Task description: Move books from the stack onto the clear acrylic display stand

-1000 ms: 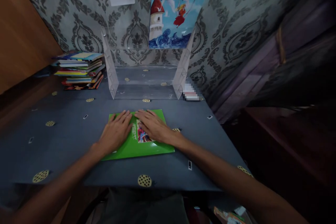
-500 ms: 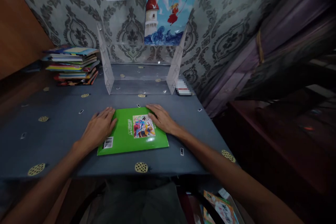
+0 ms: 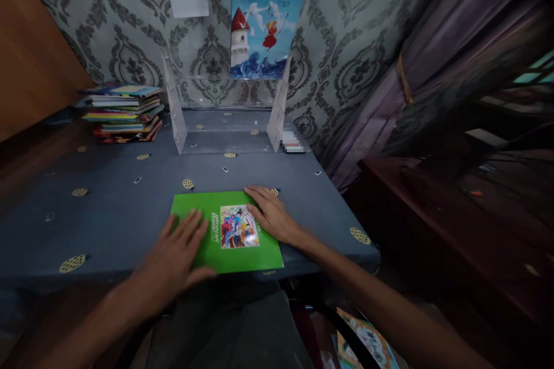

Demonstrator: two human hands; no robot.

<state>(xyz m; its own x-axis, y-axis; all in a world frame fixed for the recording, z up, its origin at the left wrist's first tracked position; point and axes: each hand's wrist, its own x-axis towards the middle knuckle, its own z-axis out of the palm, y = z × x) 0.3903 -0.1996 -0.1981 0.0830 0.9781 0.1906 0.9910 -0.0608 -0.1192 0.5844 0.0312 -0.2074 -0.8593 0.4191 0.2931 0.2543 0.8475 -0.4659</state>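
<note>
A green book (image 3: 239, 229) lies flat near the front edge of the table, with a colourful picture panel on its cover. My left hand (image 3: 182, 251) is over its left part with the fingers spread, covering the lower left corner. Whether that hand touches the cover I cannot tell, as it is a little blurred. On the right side, my right hand (image 3: 273, 216) rests flat across the book's edge, fingers stretched out and the thumb by the picture panel.
Beyond the book stands a clear acrylic stand (image 3: 225, 143), with a blue illustrated book (image 3: 268, 17) upright at its back. Several books are piled in a stack (image 3: 125, 114) on the left. Another book (image 3: 363, 343) is below the table at right, near a dark red cabinet (image 3: 433, 213).
The green book has come closer to the table's front edge. My left hand has shifted from its left edge onto the cover and nearer to me. My right hand stays at the right edge.
</note>
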